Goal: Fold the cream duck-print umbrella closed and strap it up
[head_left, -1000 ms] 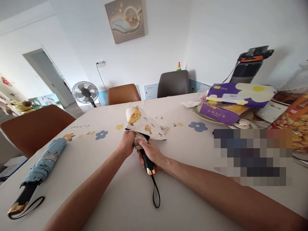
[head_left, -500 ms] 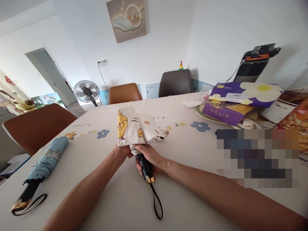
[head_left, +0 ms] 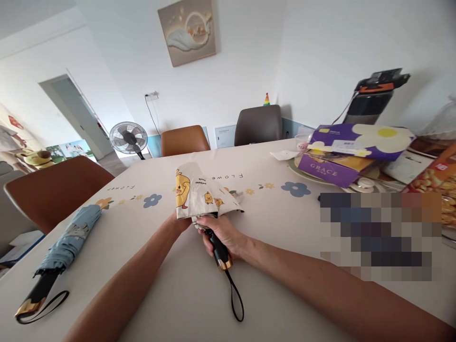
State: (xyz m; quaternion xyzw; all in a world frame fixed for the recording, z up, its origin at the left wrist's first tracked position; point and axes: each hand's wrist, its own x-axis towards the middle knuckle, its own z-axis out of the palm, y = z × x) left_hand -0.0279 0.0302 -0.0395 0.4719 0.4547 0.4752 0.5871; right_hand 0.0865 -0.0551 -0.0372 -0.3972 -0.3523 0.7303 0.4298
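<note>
A white umbrella [head_left: 199,197] printed with yellow ducks is in my hands over the middle of the table [head_left: 171,299]. Its canopy is partly folded, with loose panels flaring to the right. My right hand [head_left: 226,235] is closed round the gathered cloth and the top of the black handle, which has a gold end and a wrist strap [head_left: 237,301]. My left hand [head_left: 182,223] is at the lower left edge of the canopy; its fingers are mostly hidden under the cloth. A folded light blue umbrella [head_left: 71,240] with a black and gold handle lies on the left.
On the right, purple boxes [head_left: 322,170] and a plate [head_left: 297,172] are piled near a dark bottle [head_left: 370,104]. A blurred-out patch [head_left: 381,235] covers something below them. Chairs [head_left: 185,140] and a fan [head_left: 128,137] stand beyond the table.
The flap on the right of the duck umbrella's canopy has spread flatter, showing more of its duck print. Both hands stay in nearly the same place.
</note>
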